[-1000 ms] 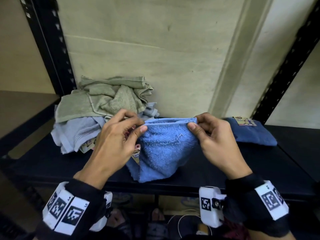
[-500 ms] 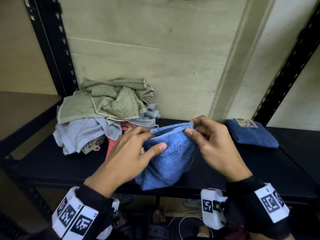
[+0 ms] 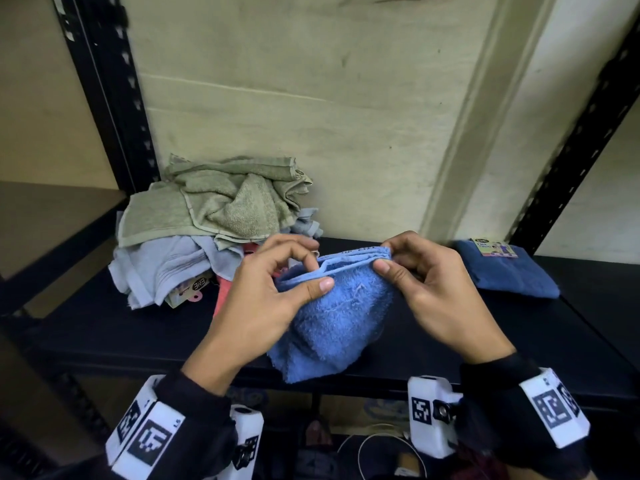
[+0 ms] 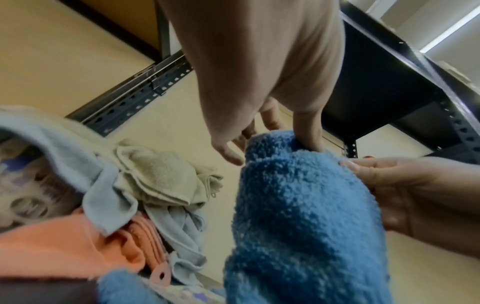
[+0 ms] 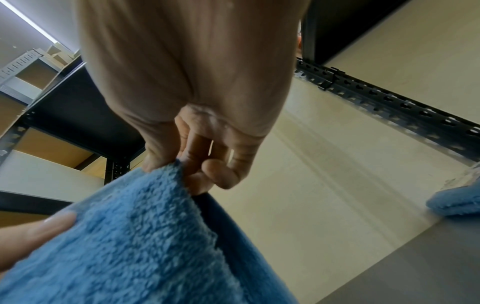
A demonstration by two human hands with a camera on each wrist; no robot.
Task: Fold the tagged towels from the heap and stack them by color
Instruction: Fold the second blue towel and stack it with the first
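A light blue towel [image 3: 341,317] hangs folded over the front of the black shelf [image 3: 138,327], held up by both hands. My left hand [image 3: 277,292] pinches its top left edge, thumb on the near face. My right hand [image 3: 419,282] pinches the top right corner, where several layers meet. The wrist views show the same blue towel [image 4: 298,216] [image 5: 116,236] under the left hand [image 4: 272,127] and the right hand [image 5: 192,162]. The heap [image 3: 214,216] lies at the back left: green towels on top, pale blue and coral ones beneath. One folded dark blue towel [image 3: 502,268] with a tag lies at the right.
Black perforated uprights [image 3: 104,88] stand at the left and right of the shelf. A beige wall [image 3: 311,116] closes the back. A paper tag [image 3: 194,289] pokes out of the heap. Bare shelf shows between the held towel and the folded dark blue one.
My left hand let go of the left corner, swung in as the towel was folded narrower, and now pinches the top edge again. The right hand kept its grip throughout.
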